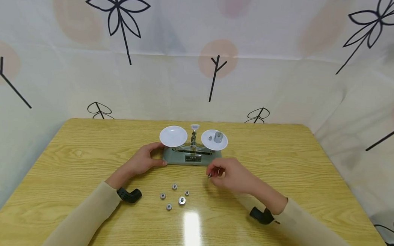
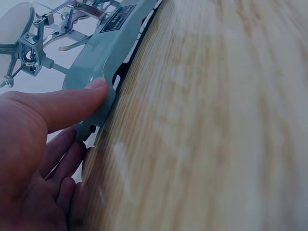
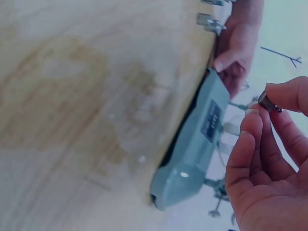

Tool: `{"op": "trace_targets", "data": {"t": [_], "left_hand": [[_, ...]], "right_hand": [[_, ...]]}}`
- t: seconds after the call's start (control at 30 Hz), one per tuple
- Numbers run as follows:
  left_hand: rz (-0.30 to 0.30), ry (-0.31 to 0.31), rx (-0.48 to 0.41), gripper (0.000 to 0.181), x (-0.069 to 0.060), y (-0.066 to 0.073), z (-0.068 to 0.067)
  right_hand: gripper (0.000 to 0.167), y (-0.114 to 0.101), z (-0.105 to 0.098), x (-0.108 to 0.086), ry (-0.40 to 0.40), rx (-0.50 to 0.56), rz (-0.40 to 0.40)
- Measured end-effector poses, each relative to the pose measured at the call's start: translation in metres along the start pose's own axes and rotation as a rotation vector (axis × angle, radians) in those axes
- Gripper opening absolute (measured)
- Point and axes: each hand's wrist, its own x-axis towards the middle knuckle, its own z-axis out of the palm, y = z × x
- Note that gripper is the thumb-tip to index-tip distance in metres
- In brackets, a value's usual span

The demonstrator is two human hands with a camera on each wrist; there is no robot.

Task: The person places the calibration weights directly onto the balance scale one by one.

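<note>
A balance scale point(image 1: 176, 158) with a grey-green base and two white pans stands on the table. My left hand point(image 1: 143, 159) grips the left end of its base, thumb at the front and fingers round behind, as the left wrist view shows. Between thumb and fingertips my right hand point(image 1: 233, 175) pinches a small metal weight point(image 3: 267, 101), held just in front of the base's right end. On the right pan point(image 1: 206, 144) sit a large weight point(image 1: 218, 137) and a small weight point(image 1: 210, 138). Nothing lies on the left pan point(image 1: 173, 136).
Several knobbed metal weights stand loose on the wooden table point(image 1: 90, 158) before the scale, the widest weight point(image 1: 182, 200) among them. A patterned cloth point(image 1: 172, 87) hangs behind the table and along its sides.
</note>
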Motion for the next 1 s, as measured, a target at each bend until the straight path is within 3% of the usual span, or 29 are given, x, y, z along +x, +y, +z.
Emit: {"op": "trace_targets", "data": {"t": [0.03,0.23,0.27,0.6,1.0], "left_hand": [[-0.003,0.001,-0.003,0.061,-0.002,0.005,0.000],[-0.003,0.002,0.002,0.061,-0.001,0.004,0.000],[-0.005,0.002,0.003,0.061,0.000,-0.001,0.000],[-0.010,0.003,-0.003,0.064,-0.001,0.001,0.000],[-0.016,0.001,0.014,0.063,-0.001,0.002,0.000]], "right_hand": [[0.013,-0.001,-0.002,0.000,0.006,-0.003,-0.003],[0.013,-0.003,-0.014,-0.001,0.049,-0.038,-0.019],[0.013,-0.004,-0.016,-0.001,0.055,-0.045,-0.020],[0.017,-0.007,-0.034,0.002,0.161,-0.081,-0.022],[0.013,0.003,-0.048,0.014,0.272,-0.113,0.011]]}}
